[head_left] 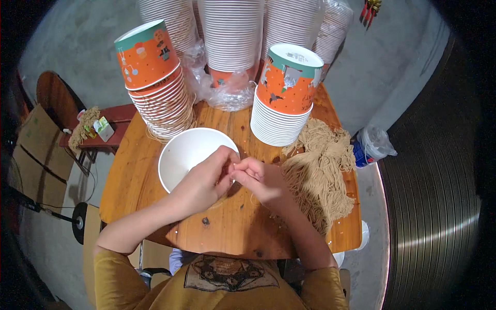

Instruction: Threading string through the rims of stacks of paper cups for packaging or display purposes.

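My left hand (219,168) and my right hand (258,178) meet fingertip to fingertip in front of me, both closed in a pinch. A thin tan string (252,198) shows faintly below my right hand; the fingers hide most of it. Just behind and left of the hands, a white paper bucket (173,160) shows its round white face, and my left hand overlaps its right side. To the right of my right hand lies a heap of loose tan string (320,175).
Behind the bucket stands an orange-and-green paper bucket stack (147,59) with string hanging around it. Another inverted stack (284,98) is at right. Tall plastic-wrapped stacks (232,36) line the back of the wooden table (139,206). A red bench (116,116) stands left.
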